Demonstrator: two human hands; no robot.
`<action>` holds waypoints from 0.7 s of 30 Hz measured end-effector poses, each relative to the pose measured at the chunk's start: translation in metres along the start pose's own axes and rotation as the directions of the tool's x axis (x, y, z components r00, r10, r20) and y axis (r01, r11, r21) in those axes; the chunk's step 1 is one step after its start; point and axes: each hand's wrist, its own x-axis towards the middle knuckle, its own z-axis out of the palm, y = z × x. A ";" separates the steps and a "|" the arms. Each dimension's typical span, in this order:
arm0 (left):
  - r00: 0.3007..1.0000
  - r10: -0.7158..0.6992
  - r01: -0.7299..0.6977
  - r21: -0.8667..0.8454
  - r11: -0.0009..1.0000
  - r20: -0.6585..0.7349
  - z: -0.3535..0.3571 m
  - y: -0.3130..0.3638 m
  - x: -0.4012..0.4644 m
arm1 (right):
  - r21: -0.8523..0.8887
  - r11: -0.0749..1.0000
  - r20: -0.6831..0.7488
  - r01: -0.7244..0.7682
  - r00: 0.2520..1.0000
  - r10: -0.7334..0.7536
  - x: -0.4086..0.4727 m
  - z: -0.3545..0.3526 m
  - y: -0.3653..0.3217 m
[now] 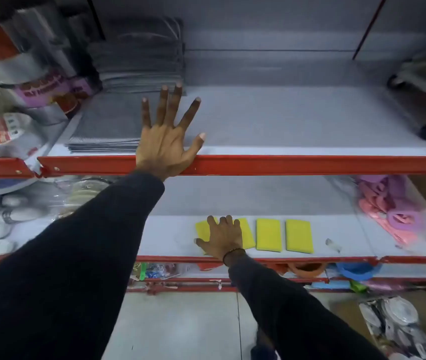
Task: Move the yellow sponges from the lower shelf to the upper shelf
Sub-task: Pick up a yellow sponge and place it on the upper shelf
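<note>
Four flat yellow rectangular sponges [268, 235] lay in a row on the white lower shelf [336, 237]; none had reached the red-edged upper shelf [310, 162]. The right hand [223, 236] covered the leftmost two, fingers spread, grip uncertain. The left hand [166, 141] rested splayed and empty above.

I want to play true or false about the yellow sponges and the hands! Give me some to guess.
1. The right hand rests on a yellow sponge on the lower shelf. True.
2. The left hand holds a sponge. False: it is empty, fingers spread over the upper shelf.
3. Sponges already lie on the upper shelf. False: all of them are on the lower shelf.
4. Grey mats sit on the upper shelf, left of the left hand. True.
</note>
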 end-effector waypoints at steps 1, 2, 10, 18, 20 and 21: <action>0.999 -0.015 0.014 0.015 1.000 0.035 0.001 0.000 0.002 | -0.030 0.999 0.045 -0.012 0.999 0.014 0.006 0.007 -0.004; 0.999 -0.024 0.023 0.012 1.000 0.031 0.002 -0.001 0.004 | -0.047 0.999 0.054 -0.019 0.998 0.021 0.012 0.012 -0.008; 0.999 -0.033 0.032 -0.013 0.999 -0.015 0.010 -0.005 0.003 | 0.009 0.998 -0.242 0.060 0.969 -0.057 -0.004 0.001 -0.008; 0.999 -0.046 0.045 -0.051 0.998 -0.008 0.003 -0.002 -0.004 | 0.205 0.890 -0.898 0.408 0.439 0.005 -0.079 -0.126 0.001; 0.999 -0.047 0.047 -0.052 0.998 -0.010 0.003 -0.001 -0.006 | 0.239 0.884 -0.933 0.401 0.346 0.095 -0.077 -0.177 0.003; 0.999 -0.051 0.050 -0.052 0.997 -0.007 0.003 -0.001 -0.007 | 0.285 0.885 -0.927 0.368 0.339 0.158 -0.068 -0.201 0.005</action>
